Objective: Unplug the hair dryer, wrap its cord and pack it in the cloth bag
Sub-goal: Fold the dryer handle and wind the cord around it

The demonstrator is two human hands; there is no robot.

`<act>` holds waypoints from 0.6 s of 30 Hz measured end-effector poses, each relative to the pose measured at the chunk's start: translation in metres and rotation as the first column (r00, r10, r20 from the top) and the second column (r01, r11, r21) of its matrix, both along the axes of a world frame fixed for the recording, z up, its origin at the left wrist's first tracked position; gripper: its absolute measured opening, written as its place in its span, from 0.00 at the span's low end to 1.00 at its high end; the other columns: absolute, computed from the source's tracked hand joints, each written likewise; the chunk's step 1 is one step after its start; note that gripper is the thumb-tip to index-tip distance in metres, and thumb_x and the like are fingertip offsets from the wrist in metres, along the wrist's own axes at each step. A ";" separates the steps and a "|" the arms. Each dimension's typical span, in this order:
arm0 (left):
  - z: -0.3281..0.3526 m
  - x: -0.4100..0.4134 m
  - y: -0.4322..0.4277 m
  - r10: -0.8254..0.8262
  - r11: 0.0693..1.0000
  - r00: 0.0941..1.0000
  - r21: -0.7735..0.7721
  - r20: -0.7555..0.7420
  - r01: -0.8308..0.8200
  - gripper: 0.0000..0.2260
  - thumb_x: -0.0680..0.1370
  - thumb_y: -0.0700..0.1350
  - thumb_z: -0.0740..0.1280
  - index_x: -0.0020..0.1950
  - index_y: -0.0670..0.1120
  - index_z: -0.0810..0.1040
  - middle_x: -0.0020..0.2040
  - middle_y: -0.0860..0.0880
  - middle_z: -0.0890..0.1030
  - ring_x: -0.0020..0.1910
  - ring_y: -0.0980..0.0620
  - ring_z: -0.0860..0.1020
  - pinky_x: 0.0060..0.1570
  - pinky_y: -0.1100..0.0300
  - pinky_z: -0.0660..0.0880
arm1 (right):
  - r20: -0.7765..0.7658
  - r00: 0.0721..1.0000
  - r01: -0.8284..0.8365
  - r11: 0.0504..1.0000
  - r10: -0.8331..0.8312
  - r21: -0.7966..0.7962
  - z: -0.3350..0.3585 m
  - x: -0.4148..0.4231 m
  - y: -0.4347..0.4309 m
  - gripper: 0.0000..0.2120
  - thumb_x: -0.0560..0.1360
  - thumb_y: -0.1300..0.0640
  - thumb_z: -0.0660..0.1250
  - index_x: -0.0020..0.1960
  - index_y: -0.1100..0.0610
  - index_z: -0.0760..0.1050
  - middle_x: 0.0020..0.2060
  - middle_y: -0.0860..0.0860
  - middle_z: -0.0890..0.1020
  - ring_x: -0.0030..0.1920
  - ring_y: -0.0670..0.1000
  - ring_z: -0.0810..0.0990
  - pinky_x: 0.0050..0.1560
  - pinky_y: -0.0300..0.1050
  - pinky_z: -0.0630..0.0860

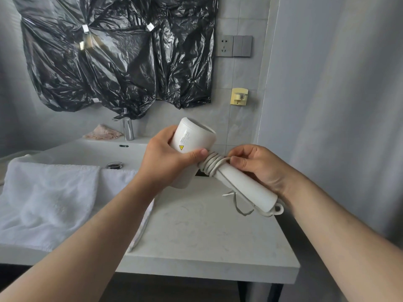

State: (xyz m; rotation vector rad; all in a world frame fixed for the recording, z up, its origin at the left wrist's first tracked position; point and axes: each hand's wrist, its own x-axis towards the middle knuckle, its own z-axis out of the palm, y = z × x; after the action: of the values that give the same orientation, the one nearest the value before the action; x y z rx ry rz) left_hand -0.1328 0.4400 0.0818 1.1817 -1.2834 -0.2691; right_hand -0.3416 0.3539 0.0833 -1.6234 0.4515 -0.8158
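Note:
A white hair dryer [193, 136] is held above the counter. My left hand [165, 158] grips its barrel, thumb across the front. Its white cord [212, 163] is wound in several turns around the top of the handle [242, 186]. My right hand [257, 164] pinches the cord at those turns, fingers curled behind the handle. A short slack piece of cord [237, 205] dangles under the handle near its hanging loop [278, 209]. The wall socket [224, 45] has nothing plugged in. A white cloth [48, 199], maybe the bag, lies on the left.
A pale stone counter [207, 236] spans below my hands, with a white sink [87, 152] and chrome tap [127, 128] behind. Black plastic sheeting [115, 53] covers the wall above. A yellow hook [239, 96] is on the tiles. A grey wall stands close on the right.

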 end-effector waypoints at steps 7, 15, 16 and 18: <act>-0.002 -0.004 -0.002 -0.110 0.992 0.959 0.027 -0.259 0.121 0.27 0.58 0.57 0.78 0.51 0.42 0.81 0.45 0.37 0.83 0.41 0.45 0.81 0.44 0.40 0.81 | 0.026 0.997 -0.078 0.978 0.074 0.193 -0.018 0.006 -0.012 0.22 0.64 0.50 0.79 0.53 0.58 0.77 0.36 0.54 0.84 0.31 0.50 0.77 0.33 0.44 0.73; 0.008 -0.015 -0.008 -0.025 0.999 0.929 0.016 -0.369 0.033 0.23 0.64 0.55 0.78 0.49 0.39 0.80 0.41 0.43 0.82 0.38 0.47 0.79 0.38 0.49 0.80 | -0.132 0.885 0.399 0.873 -0.447 -0.281 -0.040 0.045 0.015 0.13 0.80 0.54 0.60 0.38 0.55 0.68 0.27 0.49 0.71 0.24 0.46 0.65 0.27 0.41 0.62; 0.007 -0.016 -0.009 -0.001 1.000 0.919 0.017 -0.393 0.008 0.24 0.63 0.55 0.78 0.50 0.39 0.80 0.40 0.44 0.82 0.37 0.47 0.79 0.37 0.49 0.80 | -0.171 0.839 0.410 0.805 -0.517 -0.429 -0.042 0.048 0.018 0.14 0.80 0.52 0.61 0.37 0.54 0.66 0.28 0.49 0.73 0.28 0.47 0.69 0.31 0.44 0.66; 0.004 -0.016 -0.012 0.080 0.997 0.905 0.027 -0.417 -0.076 0.25 0.62 0.56 0.78 0.49 0.41 0.79 0.40 0.46 0.81 0.37 0.48 0.79 0.37 0.49 0.80 | -0.238 0.785 0.360 0.734 -0.572 -0.576 -0.044 0.054 0.021 0.13 0.80 0.49 0.60 0.39 0.52 0.65 0.33 0.48 0.74 0.36 0.51 0.73 0.40 0.50 0.71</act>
State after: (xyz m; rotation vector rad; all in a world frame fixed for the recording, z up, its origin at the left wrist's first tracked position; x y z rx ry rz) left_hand -0.1488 0.4282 0.0857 1.1075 -0.8569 -0.4452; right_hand -0.2875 0.3752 0.0392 -2.2302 1.0615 -1.0431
